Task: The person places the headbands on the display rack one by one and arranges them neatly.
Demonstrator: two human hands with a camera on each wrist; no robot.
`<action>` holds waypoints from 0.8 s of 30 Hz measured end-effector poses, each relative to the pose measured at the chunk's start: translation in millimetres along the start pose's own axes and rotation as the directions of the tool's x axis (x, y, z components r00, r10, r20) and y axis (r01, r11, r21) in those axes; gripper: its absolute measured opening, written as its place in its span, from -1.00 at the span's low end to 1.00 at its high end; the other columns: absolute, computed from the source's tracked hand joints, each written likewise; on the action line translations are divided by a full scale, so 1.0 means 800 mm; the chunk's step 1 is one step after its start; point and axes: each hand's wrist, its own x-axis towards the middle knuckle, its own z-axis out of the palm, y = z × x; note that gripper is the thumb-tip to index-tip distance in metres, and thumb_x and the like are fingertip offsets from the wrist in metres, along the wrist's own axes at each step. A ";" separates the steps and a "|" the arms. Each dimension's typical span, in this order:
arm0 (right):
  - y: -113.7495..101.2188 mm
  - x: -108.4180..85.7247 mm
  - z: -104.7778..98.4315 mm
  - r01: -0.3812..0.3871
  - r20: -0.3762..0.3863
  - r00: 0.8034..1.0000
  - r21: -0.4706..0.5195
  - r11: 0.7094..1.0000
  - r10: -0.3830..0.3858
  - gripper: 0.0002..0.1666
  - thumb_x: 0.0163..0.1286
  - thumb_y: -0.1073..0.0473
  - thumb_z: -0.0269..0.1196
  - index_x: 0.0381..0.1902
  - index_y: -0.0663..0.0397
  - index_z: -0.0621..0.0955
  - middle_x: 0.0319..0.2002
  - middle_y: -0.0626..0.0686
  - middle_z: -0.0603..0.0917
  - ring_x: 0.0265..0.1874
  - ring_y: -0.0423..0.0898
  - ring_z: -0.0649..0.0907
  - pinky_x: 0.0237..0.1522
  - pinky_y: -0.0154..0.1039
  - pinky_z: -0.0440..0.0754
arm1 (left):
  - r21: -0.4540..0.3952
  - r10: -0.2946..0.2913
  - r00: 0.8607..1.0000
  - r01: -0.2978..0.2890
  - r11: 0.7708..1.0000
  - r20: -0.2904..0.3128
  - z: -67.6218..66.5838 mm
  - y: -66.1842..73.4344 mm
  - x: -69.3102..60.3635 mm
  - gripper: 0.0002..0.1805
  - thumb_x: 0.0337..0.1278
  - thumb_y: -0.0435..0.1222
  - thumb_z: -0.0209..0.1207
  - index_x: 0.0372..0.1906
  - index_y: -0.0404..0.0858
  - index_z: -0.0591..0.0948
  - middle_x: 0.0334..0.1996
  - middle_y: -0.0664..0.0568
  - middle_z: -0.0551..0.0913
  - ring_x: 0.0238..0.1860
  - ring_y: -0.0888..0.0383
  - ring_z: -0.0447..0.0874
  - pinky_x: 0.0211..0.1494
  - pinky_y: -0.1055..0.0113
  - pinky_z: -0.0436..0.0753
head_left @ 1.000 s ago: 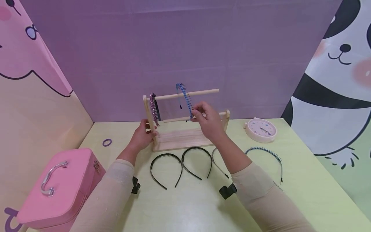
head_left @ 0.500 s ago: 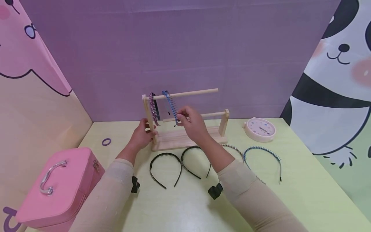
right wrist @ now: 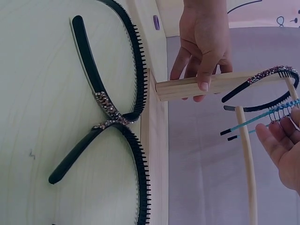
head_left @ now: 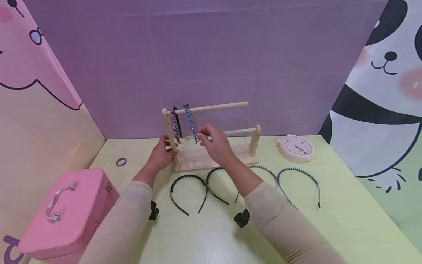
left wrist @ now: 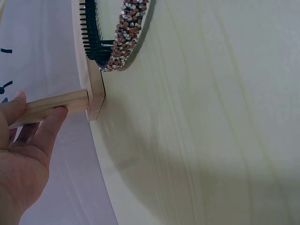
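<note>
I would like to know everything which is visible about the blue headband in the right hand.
The blue headband is slim and curved, with a row of fine comb-like teeth and, in the right wrist view, two thin ends with black tips. Its material is unclear. It is tilted, arch upward, around the upper wooden rod; whether it touches the rod is hard to tell. The right hand pinches its lower part.

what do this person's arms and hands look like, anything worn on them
Both arms wear long, plain, light beige sleeves, the left and right ending short of the wrist. A small black clip-like piece shows at the inner edge of each sleeve. The left hand and right hand are bare: no gloves, and no rings visible on the fingers.
</note>
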 end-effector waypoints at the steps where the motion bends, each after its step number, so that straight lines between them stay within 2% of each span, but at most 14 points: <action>1: 0.000 0.001 0.000 0.000 0.000 1.000 -0.009 1.000 0.000 -0.82 0.52 0.13 0.12 -0.08 0.11 0.54 -0.15 0.06 0.61 -0.08 -0.06 0.63 -0.08 -0.29 0.71 | 0.001 -0.001 1.000 0.001 1.000 -0.001 0.000 0.000 0.000 -0.45 0.39 -0.32 0.12 0.34 -0.11 0.16 0.23 -0.16 0.44 0.29 -0.10 0.50 0.14 -0.02 0.63; 4: -0.001 0.003 0.000 0.001 0.003 1.000 -0.027 1.000 -0.001 -0.82 0.51 0.11 0.13 -0.08 0.09 0.55 -0.15 0.04 0.62 -0.11 -0.07 0.65 -0.11 -0.35 0.70 | 0.008 -0.004 1.000 0.004 1.000 -0.002 0.000 0.000 0.000 -0.44 0.39 -0.31 0.12 0.35 -0.10 0.15 0.24 -0.17 0.44 0.30 -0.10 0.49 0.14 -0.02 0.63; 13: -0.004 0.003 0.000 -0.017 0.040 0.999 -0.069 0.997 0.019 -0.80 0.51 0.10 0.14 -0.05 0.07 0.58 -0.14 0.01 0.65 -0.15 0.02 0.69 -0.11 -0.24 0.70 | 0.028 -0.008 1.000 0.009 1.000 -0.009 0.000 0.002 -0.001 -0.44 0.39 -0.32 0.12 0.34 -0.11 0.15 0.24 -0.17 0.44 0.31 -0.12 0.47 0.15 -0.02 0.63; 19: -0.006 -0.002 -0.004 -0.014 0.060 0.998 -0.129 0.991 0.022 -0.73 0.51 0.04 0.13 0.00 0.05 0.59 -0.12 -0.04 0.65 -0.08 -0.11 0.64 -0.01 -0.14 0.66 | 0.031 -0.003 1.000 0.003 1.000 -0.013 -0.001 0.003 -0.003 -0.44 0.39 -0.33 0.12 0.35 -0.13 0.15 0.21 -0.14 0.46 0.30 -0.12 0.49 0.13 0.00 0.64; 24: 0.001 -0.007 -0.015 -0.010 0.059 0.998 -0.171 0.985 0.020 -0.71 0.51 -0.02 0.13 0.02 0.00 0.59 -0.08 -0.06 0.65 -0.05 -0.13 0.62 0.00 -0.10 0.65 | 0.029 0.006 1.000 -0.005 1.000 -0.005 -0.001 0.000 0.000 -0.45 0.39 -0.31 0.12 0.34 -0.13 0.15 0.23 -0.16 0.45 0.31 -0.12 0.47 0.14 -0.01 0.64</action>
